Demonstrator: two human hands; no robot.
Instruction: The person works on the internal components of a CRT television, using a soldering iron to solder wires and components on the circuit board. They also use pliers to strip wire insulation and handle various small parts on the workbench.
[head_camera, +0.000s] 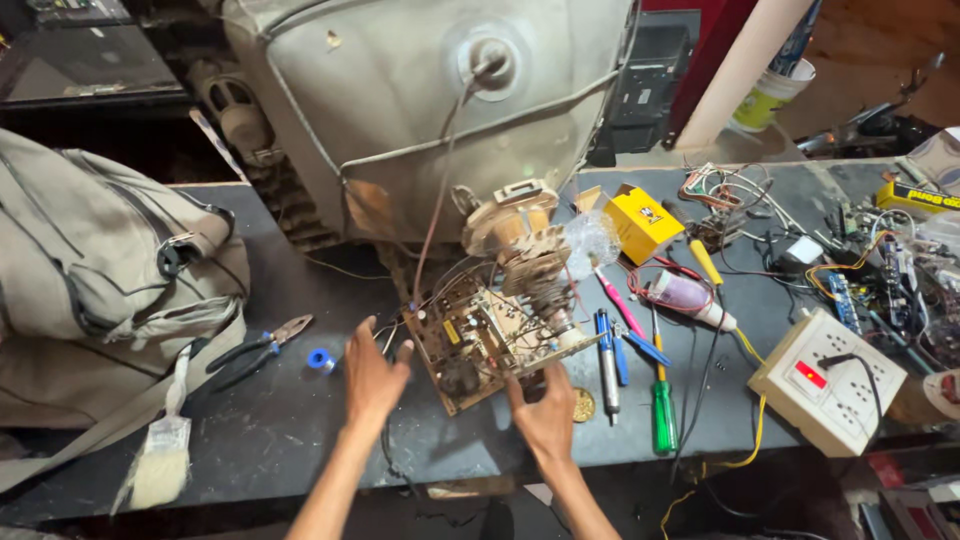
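The circuit board (480, 340) lies on the dark workbench (270, 430) below the picture tube (420, 110), tethered by wires. The right hand (545, 415) steadies its near edge, fingers together; the left hand (372, 378) hovers beside it — fingers spread, holding nothing.

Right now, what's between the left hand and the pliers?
In the head view, a small blue roll of tape lies on the dark bench between the left hand and the pliers. Otherwise that stretch is bare.
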